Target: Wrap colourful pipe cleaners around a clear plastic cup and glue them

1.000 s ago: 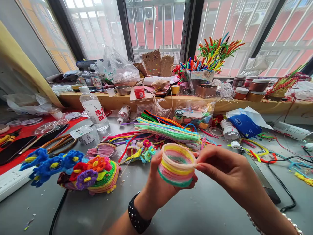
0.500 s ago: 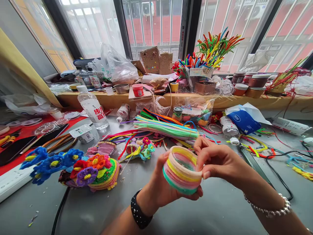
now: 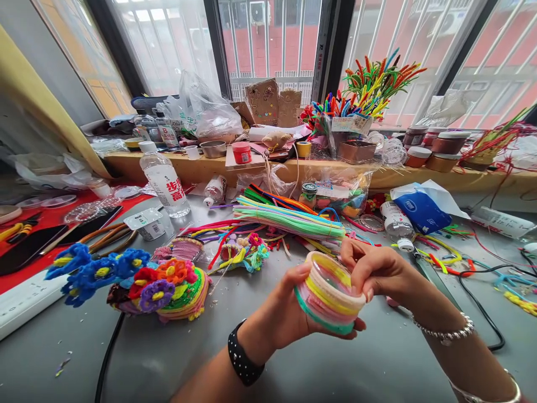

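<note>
My left hand (image 3: 282, 307) is closed round a small clear plastic cup (image 3: 329, 296) wrapped in rings of pale pink, yellow, pink and teal pipe cleaner. The cup is tilted, so its open mouth faces up and partly towards me. At the right side of the rim, my right hand (image 3: 380, 274) pinches the pale pink pipe cleaner (image 3: 354, 302) that runs round the top; its very end is hidden by the fingers. Behind the hands lies a bundle of pastel pipe cleaners (image 3: 289, 218).
To the left sit blue pipe-cleaner flowers (image 3: 103, 271) and a striped piece with flowers (image 3: 184, 296). A water bottle (image 3: 165, 182) stands behind them, near a plastic tub (image 3: 145, 224). A blue tissue pack (image 3: 422, 207) and a lying bottle (image 3: 396, 224) are at right.
Both hands and the cup have shifted a little to the right in view, partly because the camera has turned. The right hand still pinches at the rim.
</note>
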### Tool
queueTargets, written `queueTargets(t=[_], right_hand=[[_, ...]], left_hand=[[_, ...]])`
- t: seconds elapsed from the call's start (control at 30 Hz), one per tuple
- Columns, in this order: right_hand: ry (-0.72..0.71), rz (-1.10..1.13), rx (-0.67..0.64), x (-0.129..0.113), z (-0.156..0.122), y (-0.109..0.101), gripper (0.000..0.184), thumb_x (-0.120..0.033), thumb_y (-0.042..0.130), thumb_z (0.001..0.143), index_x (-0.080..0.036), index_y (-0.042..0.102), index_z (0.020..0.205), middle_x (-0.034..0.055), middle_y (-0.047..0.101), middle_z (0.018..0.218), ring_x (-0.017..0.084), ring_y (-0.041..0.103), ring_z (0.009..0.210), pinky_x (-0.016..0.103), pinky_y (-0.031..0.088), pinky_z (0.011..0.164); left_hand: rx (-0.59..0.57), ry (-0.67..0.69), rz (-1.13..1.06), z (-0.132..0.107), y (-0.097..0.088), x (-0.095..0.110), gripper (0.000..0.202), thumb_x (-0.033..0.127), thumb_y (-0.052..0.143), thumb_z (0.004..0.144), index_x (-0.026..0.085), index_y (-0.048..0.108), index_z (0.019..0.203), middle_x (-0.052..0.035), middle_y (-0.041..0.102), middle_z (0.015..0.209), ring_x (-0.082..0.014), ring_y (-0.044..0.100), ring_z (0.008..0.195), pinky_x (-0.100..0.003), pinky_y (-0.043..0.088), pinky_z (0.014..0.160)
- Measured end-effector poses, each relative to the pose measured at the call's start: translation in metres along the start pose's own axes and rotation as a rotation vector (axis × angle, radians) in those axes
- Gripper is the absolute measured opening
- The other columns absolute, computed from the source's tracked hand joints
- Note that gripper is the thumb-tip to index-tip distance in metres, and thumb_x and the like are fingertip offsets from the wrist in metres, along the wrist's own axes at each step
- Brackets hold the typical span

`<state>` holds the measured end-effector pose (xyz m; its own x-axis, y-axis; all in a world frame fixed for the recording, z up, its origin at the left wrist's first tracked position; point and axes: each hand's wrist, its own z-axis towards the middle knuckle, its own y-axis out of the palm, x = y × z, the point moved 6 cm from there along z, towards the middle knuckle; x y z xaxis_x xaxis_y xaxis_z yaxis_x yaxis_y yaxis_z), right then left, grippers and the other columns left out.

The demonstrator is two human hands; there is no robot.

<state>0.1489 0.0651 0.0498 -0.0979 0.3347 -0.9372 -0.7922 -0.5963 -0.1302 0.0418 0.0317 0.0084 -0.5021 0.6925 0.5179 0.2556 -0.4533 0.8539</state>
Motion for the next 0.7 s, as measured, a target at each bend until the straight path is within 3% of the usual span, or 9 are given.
queueTargets(t=[0.5,0.7], right_hand=[[0.061,0.288,0.075,0.024,0.003,0.003,0.022,-0.042,0.075,0.065,-0.022,0.07,0.058,-0.0019,0.036,0.072,0.007,0.037,0.056,0.019,0.032,0.044],[0.08,0.339,0.117,0.031,0.006,0.006,0.028,-0.047,0.074,0.063,-0.021,0.068,0.057,-0.0025,0.034,0.07,0.008,0.037,0.057,0.019,0.034,0.045]], left_hand=[[-0.024,0.037,-0.064,0.0,0.008,-0.003,0.056,0.051,0.06,0.073,0.011,0.061,0.113,-0.0118,0.067,0.105,-0.0304,0.067,0.091,-0.031,0.05,0.074],[-0.004,0.06,-0.057,0.0,0.004,-0.002,0.057,0.053,0.055,0.076,0.011,0.06,0.114,-0.0127,0.066,0.11,-0.0308,0.066,0.094,-0.033,0.05,0.073]])
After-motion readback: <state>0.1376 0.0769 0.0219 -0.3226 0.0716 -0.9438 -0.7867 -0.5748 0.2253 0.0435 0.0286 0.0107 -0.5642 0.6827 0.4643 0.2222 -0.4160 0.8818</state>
